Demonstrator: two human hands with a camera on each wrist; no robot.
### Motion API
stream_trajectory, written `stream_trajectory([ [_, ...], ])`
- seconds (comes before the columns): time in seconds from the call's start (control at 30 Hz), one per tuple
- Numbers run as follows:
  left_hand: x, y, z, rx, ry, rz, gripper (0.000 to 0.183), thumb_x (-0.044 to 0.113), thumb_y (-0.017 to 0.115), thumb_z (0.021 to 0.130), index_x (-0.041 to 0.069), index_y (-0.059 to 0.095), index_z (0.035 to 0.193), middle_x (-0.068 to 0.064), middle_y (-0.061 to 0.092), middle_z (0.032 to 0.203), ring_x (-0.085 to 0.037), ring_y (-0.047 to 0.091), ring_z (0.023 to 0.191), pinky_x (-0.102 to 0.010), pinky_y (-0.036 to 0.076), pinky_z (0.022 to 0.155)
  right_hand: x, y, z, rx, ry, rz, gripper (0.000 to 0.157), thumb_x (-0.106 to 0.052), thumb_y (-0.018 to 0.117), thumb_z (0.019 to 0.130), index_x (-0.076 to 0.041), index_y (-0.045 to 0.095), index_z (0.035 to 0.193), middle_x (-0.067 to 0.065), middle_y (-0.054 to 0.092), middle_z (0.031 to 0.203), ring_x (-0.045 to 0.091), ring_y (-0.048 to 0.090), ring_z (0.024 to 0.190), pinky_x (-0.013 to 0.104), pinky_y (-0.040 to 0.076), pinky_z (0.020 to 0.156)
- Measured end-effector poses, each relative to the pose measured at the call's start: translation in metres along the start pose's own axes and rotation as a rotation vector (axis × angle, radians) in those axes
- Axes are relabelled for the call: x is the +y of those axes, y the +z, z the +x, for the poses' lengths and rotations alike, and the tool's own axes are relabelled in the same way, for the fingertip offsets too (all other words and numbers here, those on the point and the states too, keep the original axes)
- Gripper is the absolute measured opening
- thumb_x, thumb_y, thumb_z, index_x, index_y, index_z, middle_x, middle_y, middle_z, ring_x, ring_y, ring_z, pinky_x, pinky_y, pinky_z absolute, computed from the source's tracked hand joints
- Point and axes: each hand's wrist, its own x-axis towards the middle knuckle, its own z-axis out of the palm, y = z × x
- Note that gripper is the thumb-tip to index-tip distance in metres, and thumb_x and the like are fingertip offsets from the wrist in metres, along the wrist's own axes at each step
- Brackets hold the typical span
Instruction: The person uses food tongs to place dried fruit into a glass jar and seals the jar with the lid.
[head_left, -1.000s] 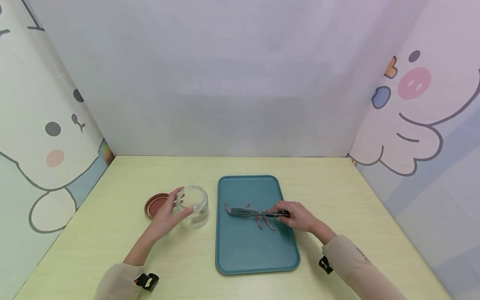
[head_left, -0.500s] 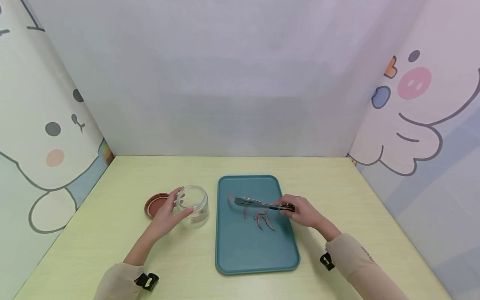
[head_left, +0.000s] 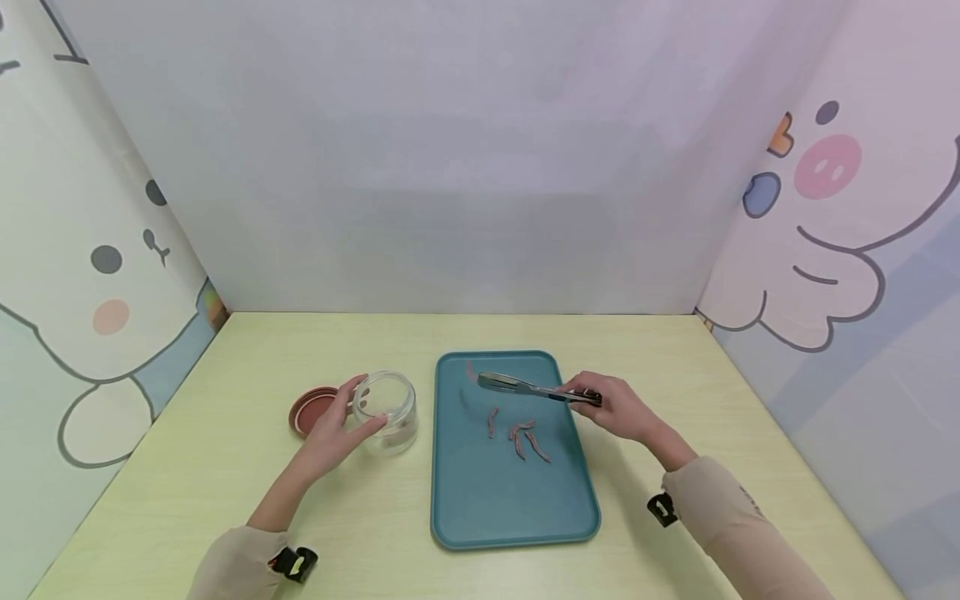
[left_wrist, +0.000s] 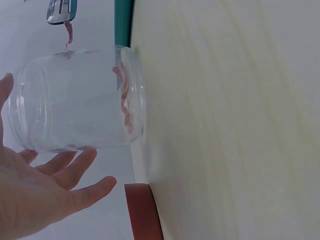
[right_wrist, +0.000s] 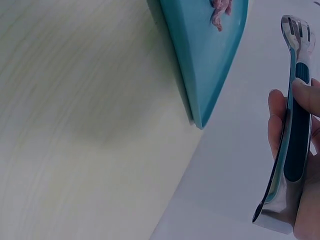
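My left hand (head_left: pixel 334 433) grips a clear glass jar (left_wrist: pixel 85 100) near its rim, thumb on one side and fingers on the other. Strips of pinkish meat (left_wrist: pixel 124 97) lie on the jar's bottom. With my right hand (head_left: pixel 617 408) I hold metal tongs (head_left: pixel 525 387) by their dark handles (right_wrist: pixel 298 135), raised over the far part of the blue tray (head_left: pixel 517 508). From the tips of the tongs hangs one thin meat strip (left_wrist: pixel 68 34). Several more meat strips (head_left: pixel 519 442) lie on the middle of the tray.
A reddish-brown round lid (head_left: pixel 311 410) lies on the table left of the jar, partly behind my left hand. The pale wooden table (head_left: pixel 375 533) ends at a white backdrop (head_left: pixel 465 208), with cartoon-printed cloth on both sides.
My right hand has lifted the tongs up and slightly to the right, off the tray, carrying one meat strip. My left hand and the jar have stayed put.
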Motion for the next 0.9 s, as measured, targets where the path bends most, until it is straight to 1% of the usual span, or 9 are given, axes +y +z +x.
stream_trajectory([
  [0.07,0.000,0.000,0.000,0.001,0.002,0.002,0.075,0.041,0.062,0.080,0.014,0.021,0.137,-0.020,0.032,0.133,-0.044,0.033,0.116,-0.057,0.033,0.086,-0.001,-0.003,0.001,0.004,-0.007,-0.007,0.029,0.001,0.064,0.078,-0.014,0.062,0.103,-0.005,0.057,0.081,0.006,0.043,0.054,0.022,0.038,0.048],
  [0.2,0.000,0.000,0.000,0.001,0.012,0.002,0.075,0.041,0.061,0.080,0.013,0.021,0.137,-0.021,0.032,0.133,-0.044,0.033,0.115,-0.057,0.033,0.086,-0.003,-0.009,0.002,0.009,-0.037,-0.002,0.030,0.004,0.064,0.077,-0.012,0.062,0.103,0.000,0.058,0.082,0.008,0.044,0.056,0.022,0.039,0.048],
  [0.3,-0.001,0.000,0.000,0.003,0.012,0.001,0.075,0.041,0.061,0.080,0.014,0.021,0.137,-0.021,0.032,0.133,-0.044,0.033,0.116,-0.058,0.033,0.085,-0.006,-0.013,0.004,0.010,-0.059,0.000,0.030,0.004,0.063,0.077,-0.010,0.062,0.103,0.002,0.059,0.083,0.008,0.044,0.056,0.023,0.039,0.049],
  [0.47,-0.001,0.000,0.000,0.003,0.012,-0.003,0.075,0.039,0.062,0.081,0.014,0.021,0.137,-0.020,0.032,0.133,-0.043,0.034,0.116,-0.058,0.033,0.085,-0.011,-0.019,0.009,0.020,-0.093,-0.005,0.031,0.004,0.063,0.078,-0.011,0.061,0.104,-0.004,0.058,0.085,0.006,0.044,0.057,0.022,0.039,0.049],
  [0.67,0.000,0.000,-0.001,0.003,0.016,-0.014,0.075,0.035,0.062,0.081,0.013,0.019,0.138,-0.021,0.032,0.133,-0.043,0.034,0.116,-0.058,0.033,0.085,-0.017,-0.022,0.014,0.029,-0.127,0.000,0.032,0.005,0.063,0.077,-0.010,0.061,0.105,-0.004,0.058,0.087,0.004,0.044,0.057,0.021,0.039,0.049],
  [0.77,0.001,0.000,-0.001,0.001,0.015,-0.017,0.075,0.035,0.062,0.081,0.012,0.019,0.138,-0.021,0.031,0.134,-0.043,0.034,0.116,-0.058,0.033,0.085,-0.025,-0.024,0.018,0.028,-0.135,0.002,0.033,0.008,0.063,0.076,-0.009,0.061,0.104,-0.002,0.058,0.087,0.005,0.045,0.057,0.020,0.039,0.049],
  [0.9,0.001,0.000,-0.001,-0.001,0.013,-0.014,0.074,0.035,0.062,0.082,0.013,0.019,0.138,-0.021,0.031,0.134,-0.043,0.034,0.116,-0.058,0.034,0.085,-0.048,-0.029,0.024,0.032,-0.154,0.022,0.032,0.013,0.062,0.074,-0.003,0.061,0.102,0.002,0.058,0.085,0.011,0.046,0.055,0.021,0.039,0.048],
])
